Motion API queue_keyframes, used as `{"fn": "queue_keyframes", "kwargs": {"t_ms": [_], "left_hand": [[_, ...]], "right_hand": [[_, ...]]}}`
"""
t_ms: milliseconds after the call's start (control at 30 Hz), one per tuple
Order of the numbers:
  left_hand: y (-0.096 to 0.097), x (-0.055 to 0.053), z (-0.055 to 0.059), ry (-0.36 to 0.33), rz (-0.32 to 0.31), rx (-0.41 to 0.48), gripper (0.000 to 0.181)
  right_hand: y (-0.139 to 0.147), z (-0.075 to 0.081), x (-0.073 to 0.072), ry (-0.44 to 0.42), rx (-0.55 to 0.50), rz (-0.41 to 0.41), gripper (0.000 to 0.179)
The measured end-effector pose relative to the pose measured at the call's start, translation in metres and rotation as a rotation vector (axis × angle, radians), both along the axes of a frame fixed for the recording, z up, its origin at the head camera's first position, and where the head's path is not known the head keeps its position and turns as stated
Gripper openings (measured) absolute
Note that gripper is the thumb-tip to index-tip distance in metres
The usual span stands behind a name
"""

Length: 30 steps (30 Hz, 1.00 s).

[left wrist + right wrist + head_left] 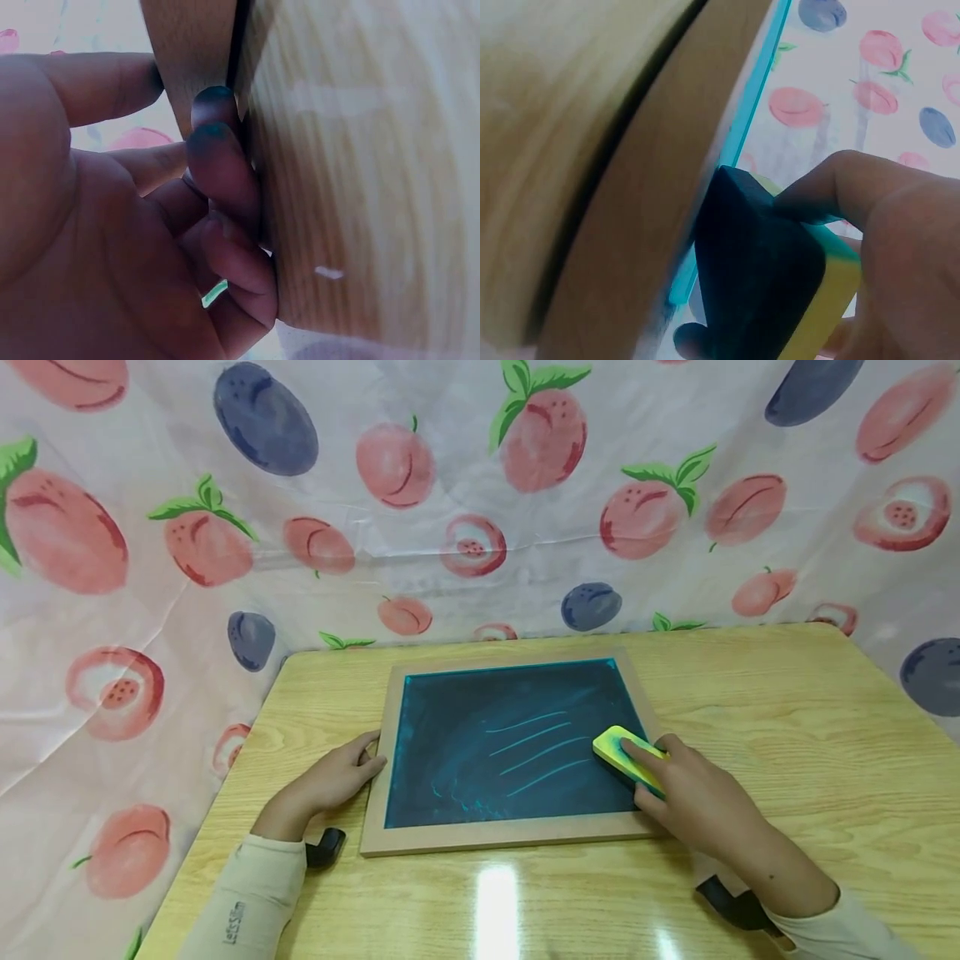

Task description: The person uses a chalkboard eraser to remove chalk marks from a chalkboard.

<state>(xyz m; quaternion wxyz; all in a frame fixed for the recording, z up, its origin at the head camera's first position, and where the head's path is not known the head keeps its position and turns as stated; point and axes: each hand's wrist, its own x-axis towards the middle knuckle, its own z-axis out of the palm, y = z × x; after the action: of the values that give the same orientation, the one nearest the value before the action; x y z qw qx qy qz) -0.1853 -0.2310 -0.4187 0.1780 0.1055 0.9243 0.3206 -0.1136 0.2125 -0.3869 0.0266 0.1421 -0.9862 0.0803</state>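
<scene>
A chalkboard [450, 710] in a pale wooden frame lies on the table, with several light-blue chalk lines [540, 752] across its middle and smudges near its lower left. My right hand [705, 797] grips a yellow chalkboard eraser [626, 756] over the board's right side. In the right wrist view, the dark felt face of the eraser [757, 262] is close against the board beside the frame [652, 172]. My left hand [341, 777] touches the frame's left edge. Its thumb [112, 86] meets the wood in the left wrist view, and blue-green dust marks the fingertips [214, 139].
The wood-grain table [787, 735] extends on both sides of the board. A fruit-print cloth [465, 468] hangs behind and along its left side. Black straps [326, 847] are on both wrists, next to light sleeves [251, 893]. Light reflections [497, 910] show on the front of the table.
</scene>
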Motion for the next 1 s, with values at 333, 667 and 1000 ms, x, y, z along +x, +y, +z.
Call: {"fn": "queue_keyframes", "kwargs": {"t_ms": [333, 667, 1000], "left_hand": [[0.0, 0.0, 0.004, -0.028, -0.01, 0.026, 0.061], [0.0, 0.0, 0.006, -0.029, -0.015, 0.021, 0.06], [0.001, -0.001, 0.008, -0.026, -0.018, 0.016, 0.061]], "right_hand": [[-0.025, -0.003, 0.012, 0.016, 0.012, 0.115, 0.054], [-0.048, -0.003, 0.026, 0.028, 0.0, 0.219, 0.058], [-0.03, 0.003, 0.016, 0.024, 0.019, 0.106, 0.06]]}}
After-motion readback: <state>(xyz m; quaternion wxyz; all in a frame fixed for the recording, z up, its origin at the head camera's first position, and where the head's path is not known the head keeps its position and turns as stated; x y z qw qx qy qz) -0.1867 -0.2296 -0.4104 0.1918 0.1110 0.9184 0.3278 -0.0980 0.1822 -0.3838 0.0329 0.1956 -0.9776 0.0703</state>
